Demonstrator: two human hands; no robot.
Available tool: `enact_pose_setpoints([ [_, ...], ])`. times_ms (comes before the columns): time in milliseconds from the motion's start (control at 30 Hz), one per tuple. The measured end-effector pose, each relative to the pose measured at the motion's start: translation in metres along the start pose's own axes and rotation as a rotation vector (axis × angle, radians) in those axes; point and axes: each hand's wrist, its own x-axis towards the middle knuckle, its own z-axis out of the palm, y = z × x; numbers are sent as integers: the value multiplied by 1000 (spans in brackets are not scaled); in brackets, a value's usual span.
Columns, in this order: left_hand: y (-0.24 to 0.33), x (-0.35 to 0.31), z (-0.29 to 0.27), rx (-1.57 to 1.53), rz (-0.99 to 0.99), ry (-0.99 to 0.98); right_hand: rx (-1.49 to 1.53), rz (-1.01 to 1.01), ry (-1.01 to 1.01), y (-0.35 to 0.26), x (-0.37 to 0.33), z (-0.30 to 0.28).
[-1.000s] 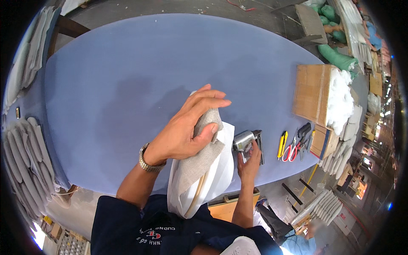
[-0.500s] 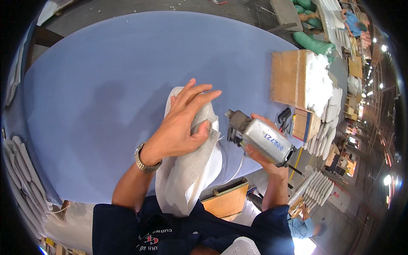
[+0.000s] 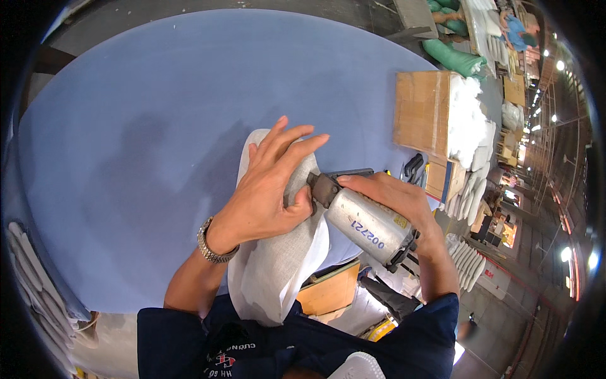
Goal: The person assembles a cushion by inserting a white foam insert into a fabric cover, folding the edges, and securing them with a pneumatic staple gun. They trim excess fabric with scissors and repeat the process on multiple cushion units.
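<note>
A light grey, fabric-covered pad [image 3: 268, 278] with a white underside stands tilted between my body and the blue table, its lower end against my shirt. My left hand [image 3: 268, 189] wraps over its upper part, fingers spread, the thumb pressing on the fabric edge. A metal watch circles that wrist. In my right hand [image 3: 391, 196] is a silver staple gun [image 3: 363, 227]. Its dark nose meets the pad's edge right beside my left thumb. My palm hides much of the gun's handle.
The blue-covered table [image 3: 139, 208] spreads out ahead. At its right stands a cardboard box [image 3: 423, 110] of white stuffing, with a black tool [image 3: 413, 165] nearby. Stacked pads [image 3: 38, 284] lie at left. A wooden box [image 3: 331, 290] sits below the table edge.
My right hand has swung the staple gun leftward and turned it, bringing its nose from apart to the pad's edge. My left hand keeps nearly the same hold on the pad.
</note>
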Motion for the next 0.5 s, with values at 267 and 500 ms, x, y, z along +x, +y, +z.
enact_pose_setpoints([
  [267,-10,7,-2,8,7,3,-95,83,-129,-8,29,-11],
  [500,-19,1,-19,-50,-10,-4,-91,88,-151,-12,46,2],
])
